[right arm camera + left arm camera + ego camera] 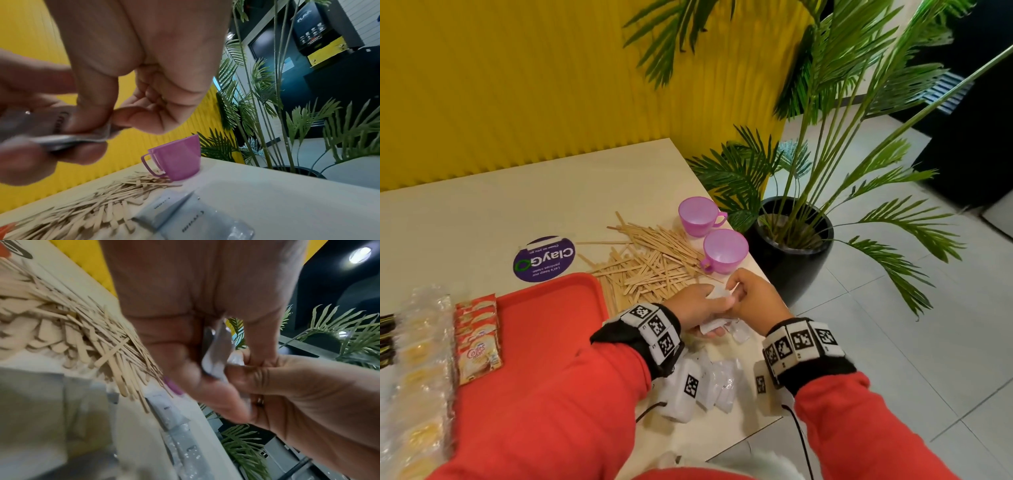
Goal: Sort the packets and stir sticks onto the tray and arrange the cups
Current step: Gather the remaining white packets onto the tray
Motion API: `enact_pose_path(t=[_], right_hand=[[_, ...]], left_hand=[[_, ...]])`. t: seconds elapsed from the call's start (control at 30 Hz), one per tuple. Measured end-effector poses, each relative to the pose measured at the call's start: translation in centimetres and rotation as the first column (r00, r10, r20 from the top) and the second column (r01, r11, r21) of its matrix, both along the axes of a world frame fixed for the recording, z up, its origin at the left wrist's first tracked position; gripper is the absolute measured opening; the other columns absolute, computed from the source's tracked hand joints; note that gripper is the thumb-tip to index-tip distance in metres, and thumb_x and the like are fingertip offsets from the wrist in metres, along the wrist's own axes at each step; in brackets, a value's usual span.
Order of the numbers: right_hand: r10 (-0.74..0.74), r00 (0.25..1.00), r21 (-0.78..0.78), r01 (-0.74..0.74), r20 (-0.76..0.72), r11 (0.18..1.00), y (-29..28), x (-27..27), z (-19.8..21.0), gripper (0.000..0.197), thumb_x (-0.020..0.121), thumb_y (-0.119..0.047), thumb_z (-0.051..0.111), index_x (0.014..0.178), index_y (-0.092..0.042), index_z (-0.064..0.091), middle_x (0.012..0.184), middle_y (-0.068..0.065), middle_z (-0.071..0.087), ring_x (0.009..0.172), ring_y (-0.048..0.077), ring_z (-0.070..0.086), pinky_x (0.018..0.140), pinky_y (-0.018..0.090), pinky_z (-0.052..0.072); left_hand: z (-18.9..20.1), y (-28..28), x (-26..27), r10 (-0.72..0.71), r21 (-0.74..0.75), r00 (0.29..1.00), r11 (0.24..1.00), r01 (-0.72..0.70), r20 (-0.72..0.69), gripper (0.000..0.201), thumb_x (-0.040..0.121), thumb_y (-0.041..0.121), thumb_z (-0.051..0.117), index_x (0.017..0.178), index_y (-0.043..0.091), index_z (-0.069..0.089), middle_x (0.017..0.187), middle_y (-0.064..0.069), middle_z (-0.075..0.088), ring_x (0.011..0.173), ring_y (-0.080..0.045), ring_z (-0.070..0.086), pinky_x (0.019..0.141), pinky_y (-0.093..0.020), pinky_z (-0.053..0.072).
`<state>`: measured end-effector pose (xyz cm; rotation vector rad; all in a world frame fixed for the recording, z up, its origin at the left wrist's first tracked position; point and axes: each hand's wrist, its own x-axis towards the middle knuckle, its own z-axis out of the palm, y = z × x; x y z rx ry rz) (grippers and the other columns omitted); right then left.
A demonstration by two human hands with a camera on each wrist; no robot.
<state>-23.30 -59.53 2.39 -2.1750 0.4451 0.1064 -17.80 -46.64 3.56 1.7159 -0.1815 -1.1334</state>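
Both hands meet above the table's right edge. My left hand [702, 308] grips a small stack of white packets [710, 328], and my right hand [746, 294] pinches the same stack's far end [82, 138] between thumb and forefinger. In the left wrist view the packets [216, 353] stand on edge between the two hands. More white packets [719, 380] lie on the table under my wrists. A loose pile of wooden stir sticks [650, 263] lies beyond the hands. Two purple cups [697, 216] [724, 250] stand upright past it. The red tray [551, 308] lies to the left.
Red creamer packets [477, 339] overlap in a row on the tray's left edge, with clear packets [421, 359] left of them. A round purple sticker [544, 258] is on the tabletop. A potted palm [791, 246] stands beside the table's right edge, near the cups.
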Motion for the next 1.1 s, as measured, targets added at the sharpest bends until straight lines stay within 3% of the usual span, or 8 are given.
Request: enact_pose_path(t=[0.1, 0.23, 0.37, 0.5, 0.77, 0.9, 1.0, 1.1], right_hand=[[-0.111, 0.990, -0.058, 0.107, -0.085, 0.993, -0.6, 0.3, -0.5, 0.018, 0.082, -0.021, 0.067, 0.093, -0.020, 0.053, 0.080, -0.001, 0.058, 0.076, 0.017, 0.053, 0.066, 0.025, 0.042], [-0.166, 0.904, -0.385, 0.002, -0.394, 0.923, -1.1, 0.2, -2.8, 0.058, 0.083, -0.042, 0.062, 0.127, -0.010, 0.046, 0.128, 0.011, 0.050, 0.117, 0.027, 0.051, 0.095, 0.034, 0.042], [-0.145, 0.870, -0.459, -0.102, -0.472, 0.883, -0.7, -0.1, -4.2, 0.056, 0.082, -0.041, 0.063, 0.126, -0.010, 0.047, 0.129, 0.011, 0.046, 0.119, 0.030, 0.047, 0.098, 0.037, 0.040], [-0.022, 0.884, -0.398, -0.188, -0.468, 0.898, -1.0, -0.3, -2.9, 0.032, 0.088, -0.023, 0.058, 0.118, -0.011, 0.056, 0.123, 0.006, 0.057, 0.113, 0.024, 0.054, 0.094, 0.031, 0.042], [0.364, 0.926, -0.238, -0.377, -0.096, 0.895, 1.1, 1.4, 2.9, 0.025, 0.085, -0.005, 0.057, 0.108, -0.012, 0.063, 0.106, 0.006, 0.063, 0.090, 0.013, 0.050, 0.077, 0.021, 0.037], [0.150, 0.979, -0.091, -0.139, 0.136, 0.986, 1.6, 2.4, 2.1, 0.017, 0.078, -0.004, 0.060, 0.084, -0.018, 0.054, 0.079, 0.000, 0.056, 0.074, 0.016, 0.050, 0.065, 0.022, 0.039], [0.078, 0.997, -0.131, -0.078, -0.002, 0.988, 0.7, 2.6, 0.4, 0.019, 0.088, -0.019, 0.060, 0.107, -0.017, 0.060, 0.106, 0.003, 0.061, 0.096, 0.018, 0.056, 0.083, 0.026, 0.042], [0.266, 0.909, -0.372, -0.379, -0.320, 0.847, -0.4, 1.9, -2.4, 0.043, 0.094, -0.018, 0.046, 0.137, -0.024, 0.044, 0.145, 0.003, 0.037, 0.129, 0.025, 0.040, 0.108, 0.035, 0.031]], left_hand=[[0.0, 1.0, 0.3, -0.001, 0.028, 0.995, 1.000, -0.002, 0.102, 0.021, 0.094, 0.010, 0.052, 0.114, 0.003, 0.051, 0.082, -0.011, 0.064, 0.046, -0.009, 0.060, 0.038, -0.019, 0.044], [0.2, 1.8, 0.8, 0.031, 0.093, 0.986, 0.995, -0.047, 0.162, 0.020, 0.088, 0.002, 0.049, 0.092, 0.018, 0.061, 0.085, -0.014, 0.062, 0.062, -0.024, 0.056, 0.058, -0.030, 0.047], [0.5, 1.9, 1.3, 0.018, 0.119, 0.981, 0.992, -0.042, 0.193, 0.041, 0.085, -0.009, 0.044, 0.108, 0.018, 0.064, 0.098, 0.001, 0.060, 0.059, -0.009, 0.050, 0.048, -0.017, 0.041], [0.6, 1.7, 1.1, 0.143, 0.103, 0.982, 0.982, -0.155, 0.121, 0.033, 0.090, -0.002, 0.041, 0.106, 0.020, 0.060, 0.096, -0.006, 0.055, 0.072, -0.012, 0.053, 0.067, -0.029, 0.054], [0.9, 1.2, 0.7, -0.012, 0.077, 0.976, 0.997, -0.005, 0.220, 0.030, 0.093, 0.049, 0.045, 0.106, 0.025, 0.056, 0.083, 0.004, 0.060, 0.073, -0.014, 0.053, 0.061, -0.023, 0.043], [0.7, 1.9, 0.8, 0.077, 0.017, 0.991, 0.997, -0.079, 0.106, 0.010, 0.090, 0.026, 0.061, 0.083, 0.019, 0.057, 0.060, 0.007, 0.054, 0.055, -0.006, 0.049, 0.048, -0.016, 0.045], [0.6, 2.7, 1.3, 0.166, 0.016, 0.984, 0.986, -0.168, 0.062, 0.014, 0.089, 0.008, 0.059, 0.098, 0.019, 0.056, 0.073, 0.000, 0.056, 0.062, -0.008, 0.053, 0.052, -0.016, 0.050], [0.8, 3.1, 1.5, 0.251, 0.001, 0.967, 0.968, -0.252, 0.045, 0.018, 0.090, 0.001, 0.053, 0.092, 0.019, 0.054, 0.075, -0.004, 0.057, 0.063, -0.011, 0.056, 0.047, -0.015, 0.051]])
